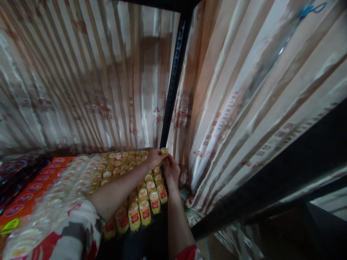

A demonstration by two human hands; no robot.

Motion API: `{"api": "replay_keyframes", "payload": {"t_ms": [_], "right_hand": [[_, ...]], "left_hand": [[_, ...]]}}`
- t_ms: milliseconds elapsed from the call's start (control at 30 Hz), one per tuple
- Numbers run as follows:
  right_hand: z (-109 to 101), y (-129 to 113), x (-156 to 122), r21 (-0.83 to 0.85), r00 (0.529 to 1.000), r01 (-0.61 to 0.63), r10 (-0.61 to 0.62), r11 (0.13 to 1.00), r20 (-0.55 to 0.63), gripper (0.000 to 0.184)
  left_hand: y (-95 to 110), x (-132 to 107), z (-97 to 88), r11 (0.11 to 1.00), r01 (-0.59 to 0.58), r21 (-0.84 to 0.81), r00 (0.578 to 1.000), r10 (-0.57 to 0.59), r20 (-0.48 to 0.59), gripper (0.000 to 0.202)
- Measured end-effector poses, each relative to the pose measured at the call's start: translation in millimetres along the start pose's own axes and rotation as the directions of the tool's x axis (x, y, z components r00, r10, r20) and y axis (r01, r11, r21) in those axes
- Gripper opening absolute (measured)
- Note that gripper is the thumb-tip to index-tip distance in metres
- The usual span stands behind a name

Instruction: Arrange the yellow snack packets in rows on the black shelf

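At the far end of a dark shelf, my left hand (155, 158) and my right hand (172, 172) meet around a small yellow packaged cake (164, 150). The fingers of both hands are closed at its near edge, though dim light and blur hide the exact grip. Below and to the left stand rows of similar yellow packaged cakes (145, 212) with red and white labels, several tilted back against each other. My left forearm reaches across these rows, covering some of them.
Clear-wrapped pale pastries (61, 191) and an orange printed box (35, 186) lie on the left. A black metal post (175, 72) rises at the corner. Pleated printed sheeting (108, 94) hangs behind and to the right; a black shelf beam (271, 169) runs along the right.
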State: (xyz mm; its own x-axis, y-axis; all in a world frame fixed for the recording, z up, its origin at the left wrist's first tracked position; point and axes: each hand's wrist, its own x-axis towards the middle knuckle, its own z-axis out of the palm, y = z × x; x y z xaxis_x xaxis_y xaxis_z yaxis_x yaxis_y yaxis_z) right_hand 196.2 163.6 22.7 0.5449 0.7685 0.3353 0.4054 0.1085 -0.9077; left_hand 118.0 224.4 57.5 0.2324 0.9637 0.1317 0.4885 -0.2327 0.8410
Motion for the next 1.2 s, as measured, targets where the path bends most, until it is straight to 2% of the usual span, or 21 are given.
{"api": "replay_keyframes", "payload": {"t_ms": [133,233,367,467,533,700,867,967,1067,1200], "right_hand": [[1.1,2.9,0.1,-0.035,1.0,0.008,-0.008,0.999,0.006,0.038],[3.1,6.8,-4.5,-0.077,1.0,-0.029,0.03,0.997,0.001,0.039],[6.2,15.0,-9.9,-0.132,0.999,-0.01,0.016,0.991,0.038,0.04],[7.8,19.6,-10.7,-0.16,0.999,0.001,0.007,0.987,0.051,0.04],[7.8,21.0,-10.7,-0.169,0.998,0.002,0.009,0.986,0.064,0.04],[5.0,19.8,-11.9,-0.14,0.998,-0.003,0.012,0.99,0.063,0.038],[5.0,17.5,-13.7,-0.148,0.999,-0.002,0.007,0.989,0.034,0.04],[4.8,18.8,-16.3,-0.155,0.999,-0.017,0.025,0.988,0.044,0.04],[1.7,20.1,-19.4,-0.126,0.996,-0.066,0.072,0.99,0.046,0.042],[-2.8,20.1,-22.0,-0.062,0.99,-0.118,0.122,0.991,0.067,0.046]], "left_hand": [[0.8,1.8,-0.8,0.998,-0.011,0.068,1.0,0.01,0.013,0.013],[-6.5,1.1,0.5,0.992,-0.007,0.126,1.0,0.006,0.009,0.014],[-18.6,1.3,3.2,0.984,-0.051,0.169,0.999,0.053,-0.008,0.009],[-25.1,2.6,5.2,0.984,-0.121,0.129,0.992,0.122,-0.005,0.022],[-27.5,2.8,5.6,0.975,-0.158,0.159,0.987,0.159,0.008,0.027],[-28.7,0.7,2.3,0.923,-0.192,0.335,0.981,0.193,0.031,0.014],[-30.6,-1.5,-0.5,0.846,-0.231,0.481,0.971,0.229,0.064,0.013],[-33.6,-2.6,0.3,0.796,-0.24,0.555,0.965,0.26,0.045,0.016],[-35.1,-1.9,1.4,0.758,-0.241,0.606,0.963,0.264,0.053,0.02],[-29.9,2.6,0.4,0.731,-0.279,0.622,0.957,0.263,0.119,0.02]]}}
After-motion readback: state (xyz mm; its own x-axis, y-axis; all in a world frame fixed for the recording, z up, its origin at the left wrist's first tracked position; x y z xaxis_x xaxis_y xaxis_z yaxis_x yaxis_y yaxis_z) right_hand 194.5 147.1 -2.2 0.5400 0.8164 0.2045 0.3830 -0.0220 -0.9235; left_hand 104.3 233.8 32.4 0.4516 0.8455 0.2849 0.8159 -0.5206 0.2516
